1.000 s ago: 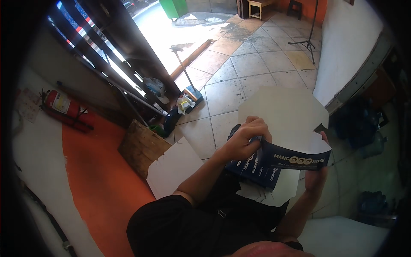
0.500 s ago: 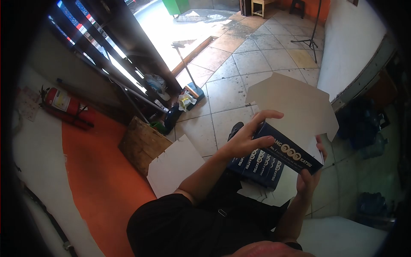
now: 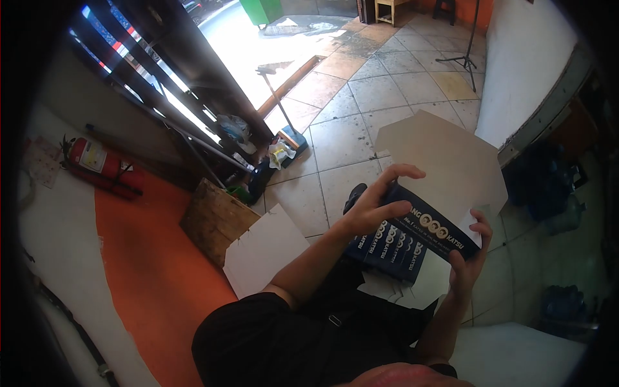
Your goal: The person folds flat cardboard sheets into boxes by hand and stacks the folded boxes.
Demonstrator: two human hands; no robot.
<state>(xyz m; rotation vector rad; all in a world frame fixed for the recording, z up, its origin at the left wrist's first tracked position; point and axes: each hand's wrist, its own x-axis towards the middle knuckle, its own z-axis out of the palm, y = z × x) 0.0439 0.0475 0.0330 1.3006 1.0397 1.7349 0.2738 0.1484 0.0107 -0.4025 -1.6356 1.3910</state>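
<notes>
Between my hands is a partly folded cardboard food box (image 3: 437, 226), its navy front panel printed with "KATSU" and round gold marks. Its wide, plain pale flap spreads out beyond the panel. My left hand (image 3: 385, 201) grips the panel's left end, thumb across the printed face and index finger raised and curved above the edge. At the other end, my right hand (image 3: 469, 258) has its thumb at the lower edge and its fingers around the right corner. Beneath, a stack of flat navy cardboard boxes (image 3: 390, 255) with the same print lies at my lap.
A pale cardboard sheet (image 3: 265, 250) sticks out left of my forearm, near a wooden board (image 3: 216, 216). A fire extinguisher (image 3: 100, 164) is by the left wall. A broom (image 3: 278, 97) and dustpan (image 3: 293, 138) stand ahead; blue water jugs (image 3: 538, 187) are at right.
My right hand's fingers have lifted and curled further over the box's right corner. The box's right end has shifted slightly up and left; my left hand keeps nearly the same hold.
</notes>
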